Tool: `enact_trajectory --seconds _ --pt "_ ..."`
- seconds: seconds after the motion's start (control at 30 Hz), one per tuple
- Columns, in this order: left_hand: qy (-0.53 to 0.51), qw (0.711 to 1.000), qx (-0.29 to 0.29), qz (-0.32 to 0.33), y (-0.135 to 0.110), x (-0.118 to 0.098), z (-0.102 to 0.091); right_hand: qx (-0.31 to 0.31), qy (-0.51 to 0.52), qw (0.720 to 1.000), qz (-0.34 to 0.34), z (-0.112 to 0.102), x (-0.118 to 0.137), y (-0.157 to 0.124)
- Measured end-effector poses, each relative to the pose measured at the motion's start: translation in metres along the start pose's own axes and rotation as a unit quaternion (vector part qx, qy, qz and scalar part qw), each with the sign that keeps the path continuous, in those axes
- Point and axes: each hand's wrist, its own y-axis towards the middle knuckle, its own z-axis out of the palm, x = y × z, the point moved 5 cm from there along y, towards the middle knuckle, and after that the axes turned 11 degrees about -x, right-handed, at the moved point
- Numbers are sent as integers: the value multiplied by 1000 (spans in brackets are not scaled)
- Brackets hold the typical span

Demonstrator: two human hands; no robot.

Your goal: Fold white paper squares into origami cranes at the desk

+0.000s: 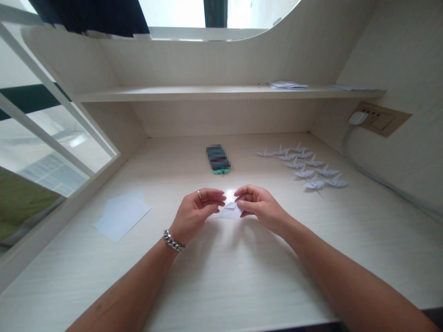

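Observation:
A small piece of folded white paper [230, 214], with a raised flap in its middle, is between my two hands just above the desk. My right hand [260, 205] pinches its right side with the thumb and fingers. On the other side, my left hand [198, 210], with a ring and a chain bracelet, has its thumb and curled fingers at the paper's left edge. The fingertips partly cover both ends of the sheet.
Several white paper cranes [304, 173] stand at the back right of the desk. A phone [218, 159], blurred out, lies behind my hands. Loose white sheets [122, 214] lie at left. Paper rests on the shelf [194, 96]. A plugged-in cable [377, 177] runs along the right wall.

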Motion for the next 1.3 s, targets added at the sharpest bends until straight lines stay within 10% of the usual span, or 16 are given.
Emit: enact_trajectory --seconds 0.17,0.37,0.63,0.93,1.3 --pt "21 993 97 62 -4 3 11 47 15 999 6 12 -2 -6" --pt "56 996 58 47 0 4 6 -32 -31 999 -21 0 -4 4" --pt "201 973 72 89 -5 1 11 -32 -219 947 -231 5 15 -9" --pt "160 985 26 54 1 2 3 -37 -163 980 -106 0 -2 3" --pt "165 985 20 56 -4 -2 9 9 -172 974 -148 8 0 -2"
